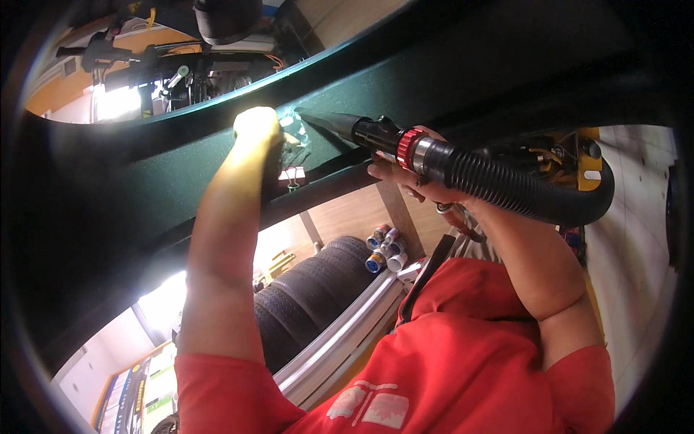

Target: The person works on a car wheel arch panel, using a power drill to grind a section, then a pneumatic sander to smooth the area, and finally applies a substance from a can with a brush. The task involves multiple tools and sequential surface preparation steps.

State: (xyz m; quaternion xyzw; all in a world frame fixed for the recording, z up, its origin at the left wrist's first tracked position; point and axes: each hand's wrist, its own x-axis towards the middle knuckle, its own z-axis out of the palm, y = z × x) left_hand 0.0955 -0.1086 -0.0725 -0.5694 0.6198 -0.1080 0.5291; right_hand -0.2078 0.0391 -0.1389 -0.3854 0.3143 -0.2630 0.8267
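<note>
A long dark-green curved panel stretches across the view in front of me. My left hand is closed against it, washed out by bright light; whatever its fingers may hold is hidden. Beside that hand, a lit patch with pale bits shows on the panel. From the right, my right hand grips a black ribbed hose with a red ring and a tapered nozzle. The nozzle's tip points at the lit patch, close to my left hand. A small clip sits at the panel's lower edge.
Several black tyres stand in a row below the panel. Near them is a cluster of cans. Yellow equipment stands at the right, behind the hose's bend. Metal machinery shows beyond the panel's upper edge.
</note>
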